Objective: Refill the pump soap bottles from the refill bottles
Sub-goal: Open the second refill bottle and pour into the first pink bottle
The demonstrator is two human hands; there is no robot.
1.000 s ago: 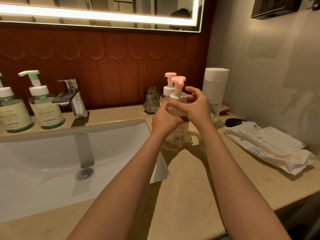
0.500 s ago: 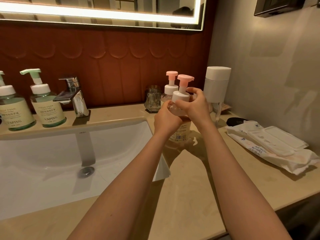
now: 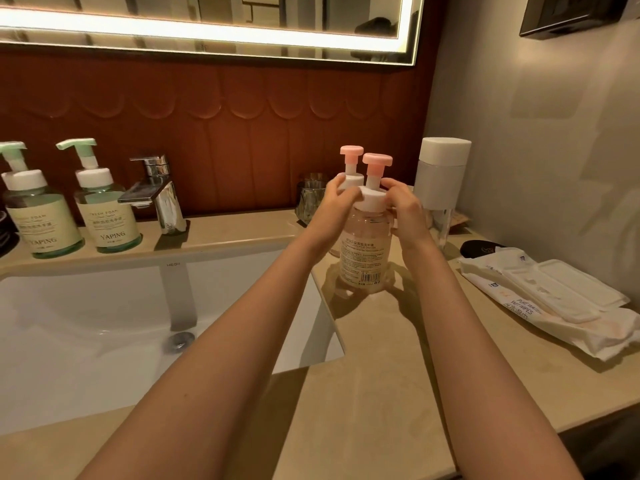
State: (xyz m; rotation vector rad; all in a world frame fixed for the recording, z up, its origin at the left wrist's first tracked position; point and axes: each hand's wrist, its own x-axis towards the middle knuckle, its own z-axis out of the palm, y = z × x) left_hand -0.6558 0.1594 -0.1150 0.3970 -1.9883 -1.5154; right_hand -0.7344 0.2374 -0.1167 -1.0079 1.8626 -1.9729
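Gripping the upright pink pump bottle (image 3: 365,251) right of centre by its white collar (image 3: 372,199), left hand (image 3: 334,202) and right hand (image 3: 403,206) with fingers curled round it from either side.

Rear pump bottle (image 3: 351,151): only its pink head and a sliver of white collar show, the rest sits behind the left hand (image 3: 334,202) and the front pump bottle (image 3: 367,251). The glass tumbler (image 3: 309,194) is half covered by that same hand. The small print on the front label is too fine to read. Far left, the green bottle (image 3: 38,223) loses its spout to the picture's edge, and the dark box (image 3: 571,12) up top is cut off too.
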